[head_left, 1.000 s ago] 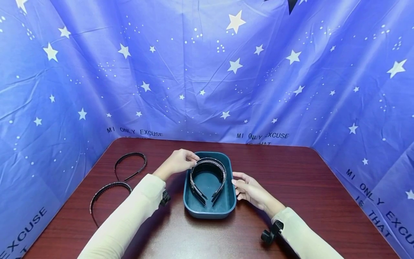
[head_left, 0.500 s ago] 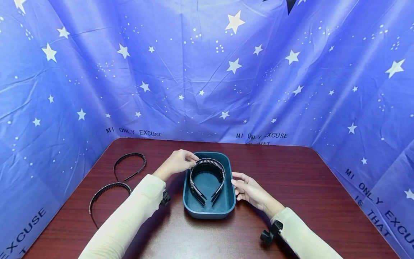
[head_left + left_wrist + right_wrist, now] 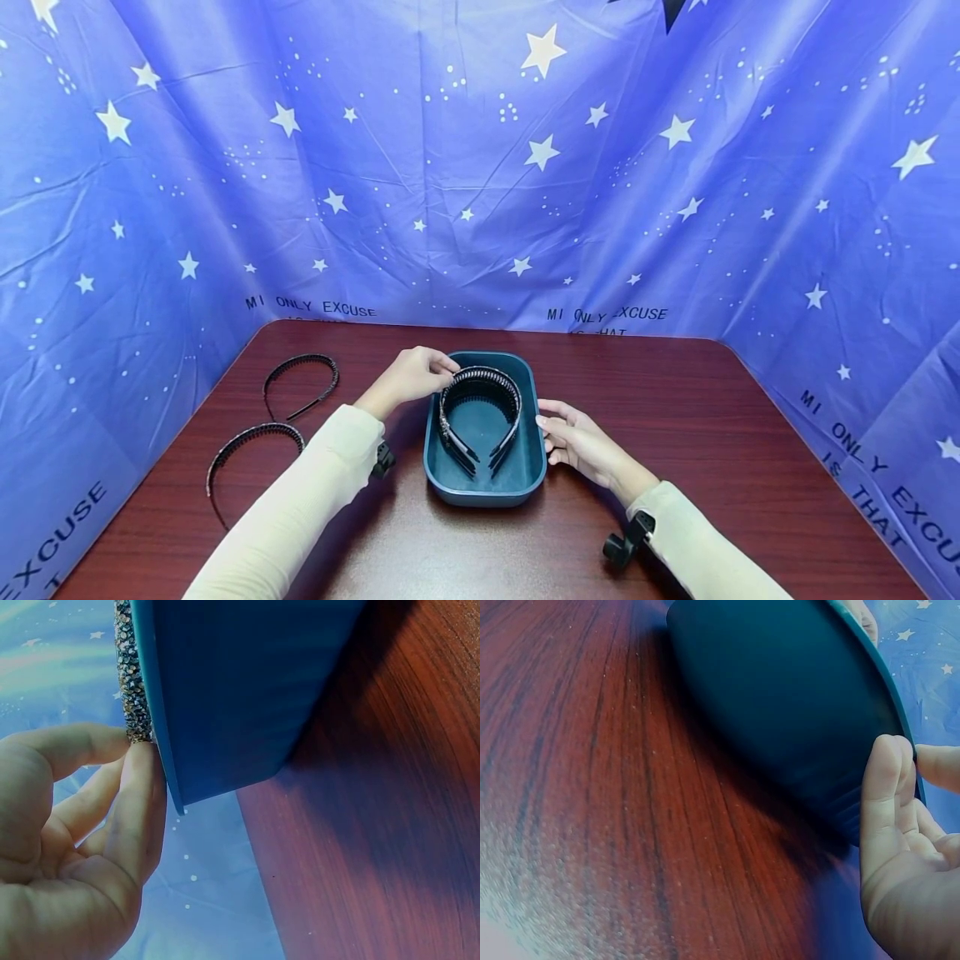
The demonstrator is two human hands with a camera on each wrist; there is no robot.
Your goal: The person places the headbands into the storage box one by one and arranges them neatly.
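A dark teal plastic bin (image 3: 483,498) stands on the table, holding a stack of toothed black headbands (image 3: 517,417). At its far left corner, my left hand (image 3: 415,375) pinches the top headband between thumb and fingertips. In the left wrist view that glittery headband (image 3: 133,675) shows along the bin's rim, its end meeting the fingers of the left hand (image 3: 97,817). My right hand (image 3: 588,442) holds the bin's right side. The right wrist view has the fingers of this hand (image 3: 911,855) against the bin's outer wall (image 3: 780,697), with the thumb at the rim.
Two more headbands lie on the left of the table: a thin toothed headband (image 3: 333,379) farther back, and another headband (image 3: 225,454) nearer, partly hidden by my left sleeve (image 3: 300,492). A starry blue curtain (image 3: 480,183) hangs behind the dark red table (image 3: 712,433).
The view shifts very slightly. Both hands, the bin and the headbands keep the same places.
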